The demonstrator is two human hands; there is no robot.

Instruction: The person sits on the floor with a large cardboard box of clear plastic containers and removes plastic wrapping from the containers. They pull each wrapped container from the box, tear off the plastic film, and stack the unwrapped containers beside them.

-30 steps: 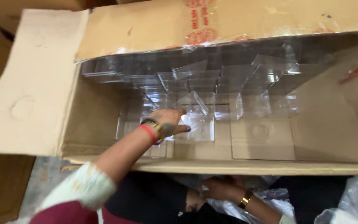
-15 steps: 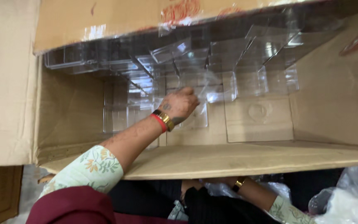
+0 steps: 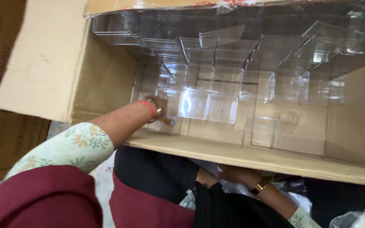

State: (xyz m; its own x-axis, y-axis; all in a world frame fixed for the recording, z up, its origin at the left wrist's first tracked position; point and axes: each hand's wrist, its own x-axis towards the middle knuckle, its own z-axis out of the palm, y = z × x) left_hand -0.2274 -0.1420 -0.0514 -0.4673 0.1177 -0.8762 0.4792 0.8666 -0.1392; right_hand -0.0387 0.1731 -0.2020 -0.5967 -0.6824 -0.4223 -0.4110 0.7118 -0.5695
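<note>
My left hand, with a red and gold bangle at the wrist, reaches down into a large cardboard carton. It grips a small clear plastic box set low in the carton's near-left corner. The fingers are partly blurred behind the clear walls. Several more clear plastic boxes stand in rows across the carton's floor and back. My right hand, with a gold bangle on its wrist, lies below the carton's near wall beside crinkled clear plastic wrap. Its fingers are hidden in shadow.
The carton's left flap is folded outward and its far flap overhangs the stacked boxes. Another brown carton stands at the left. Clear plastic bags lie at the lower right. My dark clothing fills the bottom centre.
My left hand has moved down and to the near-left corner of the carton, carrying the clear box with it. The view has shifted closer to the carton.
</note>
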